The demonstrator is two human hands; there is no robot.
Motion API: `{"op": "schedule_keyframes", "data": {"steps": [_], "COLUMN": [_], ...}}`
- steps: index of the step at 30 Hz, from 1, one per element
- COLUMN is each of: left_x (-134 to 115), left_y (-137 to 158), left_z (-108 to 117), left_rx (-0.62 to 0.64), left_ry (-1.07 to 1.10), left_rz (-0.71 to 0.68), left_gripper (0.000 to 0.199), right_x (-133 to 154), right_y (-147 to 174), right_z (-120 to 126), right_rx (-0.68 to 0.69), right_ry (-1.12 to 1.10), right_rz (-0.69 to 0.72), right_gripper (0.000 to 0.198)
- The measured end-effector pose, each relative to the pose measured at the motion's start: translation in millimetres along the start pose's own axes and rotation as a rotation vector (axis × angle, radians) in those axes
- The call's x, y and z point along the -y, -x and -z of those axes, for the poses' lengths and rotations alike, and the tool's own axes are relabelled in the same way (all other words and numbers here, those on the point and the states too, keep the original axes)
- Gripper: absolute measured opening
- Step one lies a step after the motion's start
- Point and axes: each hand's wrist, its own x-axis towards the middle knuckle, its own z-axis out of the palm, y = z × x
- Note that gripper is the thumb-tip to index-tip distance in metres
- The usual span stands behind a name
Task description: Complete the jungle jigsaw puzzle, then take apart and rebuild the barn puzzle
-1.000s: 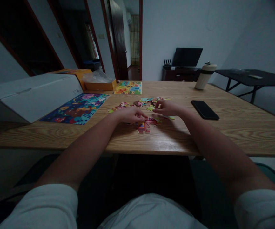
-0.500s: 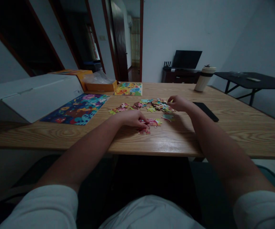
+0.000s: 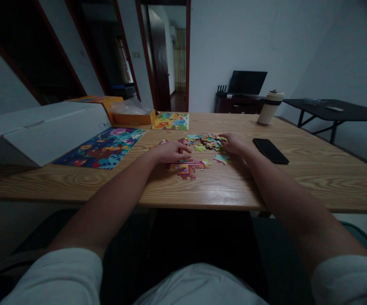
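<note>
My left hand (image 3: 170, 151) hovers just over a partly joined strip of jigsaw pieces (image 3: 188, 170), red, pink and yellow. Its fingers are apart and nothing shows between them. At the right edge of a heap of loose jigsaw pieces (image 3: 209, 143) rests my right hand (image 3: 234, 145), index finger and thumb spread against the pieces. A light green joined bit of puzzle (image 3: 222, 159) lies just below that hand. More loose pieces are partly hidden behind my left hand.
On the left are a white box (image 3: 59, 129) and a dark blue picture sheet (image 3: 104, 148). Behind stand an orange tray (image 3: 135, 117) with clear plastic and a yellow picture sheet (image 3: 170, 121). A black phone (image 3: 270, 151) and a cream bottle (image 3: 269, 109) are on the right.
My left hand has lifted off the joined pieces and moved slightly left and away, uncovering more of them. My right hand has lowered onto the heap's right edge, its fingers spreading.
</note>
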Motion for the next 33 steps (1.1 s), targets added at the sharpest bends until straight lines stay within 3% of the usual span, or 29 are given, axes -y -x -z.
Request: {"op": "schedule_keyframes", "data": {"steps": [4,7,12,16,20,25,27,31,33], "left_x": [18.1,29.8,39.1,39.5,39.7,40.9,42.5,45.8,46.0], "left_y": [-1.0,-1.2,-3.4,-6.3,-8.9,-8.6,-8.0,-7.0,-6.5], "left_z": [9.9,13.1,10.8,8.1,4.3,4.2,6.3,10.3,11.0], "left_rx": [-0.28,-0.386,-0.398,-0.413,-0.402,-0.428,-0.446,-0.477,-0.486], "left_ry": [-0.074,-0.1,-0.079,-0.063,-0.056,-0.064,-0.046,-0.029,-0.017], "left_rz": [0.14,0.209,0.231,0.197,0.203,0.22,0.243,0.289,0.289], "left_gripper": [0.037,0.032,0.031,0.028,0.026,0.027,0.029,0.032,0.032], "right_x": [7.7,13.9,17.5,14.5,13.4,12.2,13.0,25.5,38.3], "right_y": [-5.5,-9.3,-7.4,-6.0,-9.9,-11.4,-8.8,5.0,16.1], "right_z": [-10.2,-13.0,-10.6,-10.4,-15.2,-14.7,-7.7,19.2,33.8], "right_rx": [-0.059,-0.047,-0.076,-0.152,-0.057,-0.108,-0.181,-0.384,-0.27], "right_ry": [0.095,0.055,-0.051,-0.053,-0.12,0.01,0.034,-0.143,-0.303], "right_rz": [0.093,0.063,-0.027,0.047,0.02,0.027,0.053,0.134,0.224], "right_gripper": [0.048,0.042,0.045,0.059,0.069,0.039,0.036,0.038,0.039]}}
